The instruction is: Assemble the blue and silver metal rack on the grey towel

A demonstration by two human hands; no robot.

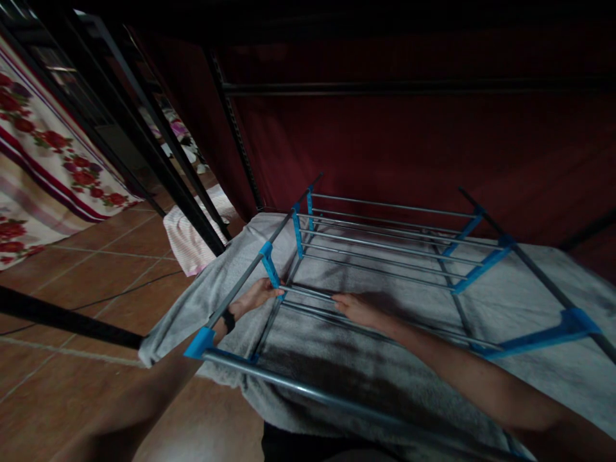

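Observation:
A rack of grey metal rods with blue plastic joints (385, 250) stands on a grey towel (337, 359) spread over the floor. My left hand (255, 296), with a dark band at the wrist, reaches through the frame and touches the end of a lower rod beside a blue joint (270, 266). My right hand (359, 309) rests flat on the same lower rods, fingers together and pointing left. Whether either hand is closed around a rod I cannot tell.
The floor is brown tile (96, 269). Black metal bars (158, 160) slant across the left. A flowered cloth (52, 167) hangs at far left, and a pink-white cloth (190, 240) lies near the towel. A dark red curtain (409, 141) fills the back.

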